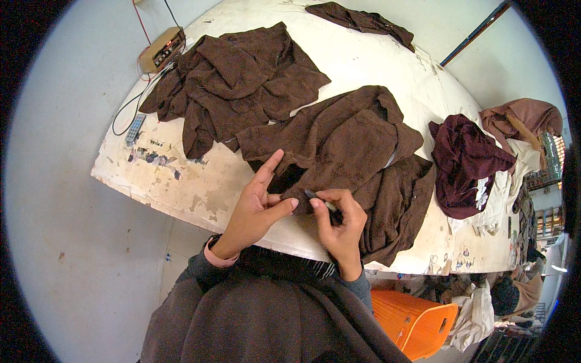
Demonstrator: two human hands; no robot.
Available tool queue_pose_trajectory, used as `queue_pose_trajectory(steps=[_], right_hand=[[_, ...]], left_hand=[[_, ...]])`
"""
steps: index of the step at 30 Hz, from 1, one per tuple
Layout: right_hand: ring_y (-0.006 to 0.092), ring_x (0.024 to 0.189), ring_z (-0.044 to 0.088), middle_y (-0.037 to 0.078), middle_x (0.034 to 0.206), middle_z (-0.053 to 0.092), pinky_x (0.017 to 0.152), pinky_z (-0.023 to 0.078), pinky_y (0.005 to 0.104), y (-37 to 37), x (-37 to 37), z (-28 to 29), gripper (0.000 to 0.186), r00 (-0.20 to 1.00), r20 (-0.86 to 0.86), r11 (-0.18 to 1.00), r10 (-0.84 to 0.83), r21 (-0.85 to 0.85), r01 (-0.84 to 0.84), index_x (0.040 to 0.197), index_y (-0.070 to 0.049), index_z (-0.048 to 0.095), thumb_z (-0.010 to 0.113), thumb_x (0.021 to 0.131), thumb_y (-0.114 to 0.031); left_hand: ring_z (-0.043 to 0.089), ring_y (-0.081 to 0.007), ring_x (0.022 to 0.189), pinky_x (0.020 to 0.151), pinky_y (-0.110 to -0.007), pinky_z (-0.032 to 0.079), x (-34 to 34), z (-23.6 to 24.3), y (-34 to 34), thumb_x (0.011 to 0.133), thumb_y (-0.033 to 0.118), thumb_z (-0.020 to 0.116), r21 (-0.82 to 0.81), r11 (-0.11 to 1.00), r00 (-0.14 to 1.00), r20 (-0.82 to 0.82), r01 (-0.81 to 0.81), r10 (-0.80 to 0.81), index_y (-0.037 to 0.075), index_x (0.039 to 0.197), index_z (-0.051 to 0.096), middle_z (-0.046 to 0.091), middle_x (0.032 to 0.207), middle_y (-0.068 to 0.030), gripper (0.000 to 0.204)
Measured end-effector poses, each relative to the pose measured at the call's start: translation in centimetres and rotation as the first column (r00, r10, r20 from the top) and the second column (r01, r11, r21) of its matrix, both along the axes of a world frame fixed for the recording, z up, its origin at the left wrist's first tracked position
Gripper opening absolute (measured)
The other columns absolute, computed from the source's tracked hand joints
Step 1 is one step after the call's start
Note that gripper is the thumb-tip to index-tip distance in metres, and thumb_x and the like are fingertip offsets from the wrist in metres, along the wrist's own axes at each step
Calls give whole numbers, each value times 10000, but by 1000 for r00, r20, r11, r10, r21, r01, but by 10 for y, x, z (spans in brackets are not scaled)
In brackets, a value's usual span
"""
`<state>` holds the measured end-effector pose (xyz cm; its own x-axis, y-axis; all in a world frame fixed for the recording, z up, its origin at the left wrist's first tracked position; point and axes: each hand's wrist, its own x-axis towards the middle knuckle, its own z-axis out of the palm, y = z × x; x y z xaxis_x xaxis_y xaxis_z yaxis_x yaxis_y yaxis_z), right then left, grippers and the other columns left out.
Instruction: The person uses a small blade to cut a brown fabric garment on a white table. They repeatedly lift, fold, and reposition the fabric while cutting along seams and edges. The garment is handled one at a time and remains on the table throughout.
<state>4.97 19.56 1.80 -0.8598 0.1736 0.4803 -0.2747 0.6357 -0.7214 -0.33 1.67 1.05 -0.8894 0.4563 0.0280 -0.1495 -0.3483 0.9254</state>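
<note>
Left hand: the left hand (257, 209) rests on the near edge of the brown towel (339, 145), index finger stretched out straight, thumb pressing the cloth's edge, the other fingers loosely curled.
Right hand: the right hand (340, 222) is closed in a pinch around a small dark-tipped tool (319, 199), its tip touching the towel's edge just beside the left thumb.
Brown towel: it lies crumpled on the near half of the white worktable (200, 193), with one part hanging over the table's front edge to the right of the hands.
Second towel: another brown towel heap (242, 78) lies farther back to the left, touching the first one.
Far cloth: a smaller brown cloth (360, 21) lies at the far rim, well apart.
Right side: a maroon cloth (463, 160) sits bunched beside white fabric (499, 193) at the table's right end.
Left corner: a small box with wires (162, 49) and a remote control (135, 129) sit near the edge.
Below: an orange plastic crate (417, 323) stands under the table.
</note>
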Motion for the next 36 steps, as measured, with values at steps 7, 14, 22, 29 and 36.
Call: queue_pose_trajectory(steps=[7, 14, 22, 29, 36], right_hand=[[246, 723, 639, 101, 863, 661, 670, 498, 314, 4, -9, -3, 248, 985, 93, 988, 147, 23, -150, 1005, -62, 699, 719, 758, -49], [179, 709, 614, 90, 827, 664, 665, 480, 289, 7, -15, 22, 211, 989, 6, 977, 145, -158, -143, 969, -15, 701, 721, 762, 19], [174, 821, 647, 98, 869, 684, 745, 490, 287, 9, -13, 7, 108, 990, -21, 910, 141, -391, -138, 953, 38, 642, 672, 849, 44], [137, 714, 616, 60, 790, 659, 662, 466, 284, 23, 6, 0, 141, 997, 55, 998, -55, 13, 54, 958, -12, 635, 678, 826, 14], [61, 689, 486, -25, 776, 575, 603, 390, 241, 10, -3, 0, 216, 992, 125, 922, 2, -385, 47, 986, -38, 648, 797, 854, -121]], left_hand=[[641, -128, 1086, 835, -206, 510, 2, 3, 4, 889, -143, 605, 0, 999, 998, -48, 47, -47, 31, 1624, 96, 296, 1621, -142, 911], [566, -172, 1246, 919, -255, 553, 6, -5, -1, 850, -176, 611, -75, 997, 992, -125, -27, 17, 28, 1620, 114, 234, 1651, -119, 938], [666, -278, 1178, 880, -300, 568, 14, 3, 7, 858, -159, 561, -404, 876, 880, -473, -263, 46, 73, 1627, 104, 238, 1642, -232, 924], [686, -321, 1144, 748, -369, 585, 13, -3, 7, 863, -79, 581, -540, 755, 805, -592, -373, -25, 84, 1623, 100, 354, 1543, -295, 914], [703, -327, 1117, 782, -326, 591, 15, -1, 10, 853, -107, 593, -482, 803, 829, -559, -350, 26, 80, 1625, 127, 345, 1551, -324, 921]])
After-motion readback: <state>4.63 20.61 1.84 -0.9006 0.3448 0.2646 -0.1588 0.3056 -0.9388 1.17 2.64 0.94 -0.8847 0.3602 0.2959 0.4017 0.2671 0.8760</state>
